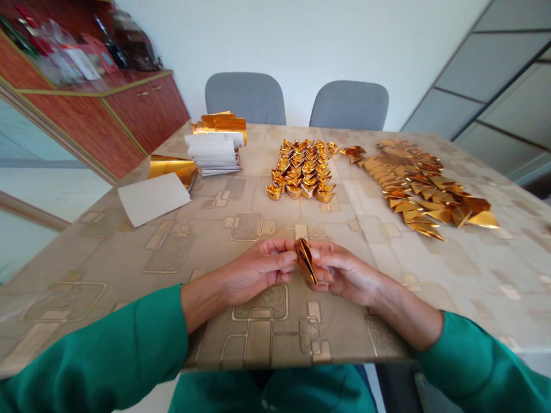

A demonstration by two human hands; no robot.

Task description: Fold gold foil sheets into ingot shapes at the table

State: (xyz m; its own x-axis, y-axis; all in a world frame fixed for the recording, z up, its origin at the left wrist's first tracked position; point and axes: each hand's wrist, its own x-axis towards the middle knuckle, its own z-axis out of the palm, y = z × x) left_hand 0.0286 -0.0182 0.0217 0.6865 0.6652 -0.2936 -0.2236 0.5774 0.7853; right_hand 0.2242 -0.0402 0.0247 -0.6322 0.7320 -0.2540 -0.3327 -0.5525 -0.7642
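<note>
Both my hands meet just above the near part of the table [129,252]. My left hand [253,269] and my right hand [344,274] pinch a small folded piece of gold foil paper [305,259] between their fingertips, the fingers of each closed on it. Further back in the middle lies a neat cluster of several finished gold paper ingots [303,169]. To the right lies a spread of several flat folded gold pieces [424,186]. Both my sleeves are green.
At the back left sits a stack of white and gold sheets [215,146], with a loose gold sheet [172,167] and a white sheet [154,198] beside it. Two grey chairs [297,103] stand behind the table. A red-brown cabinet [129,109] runs along the left wall.
</note>
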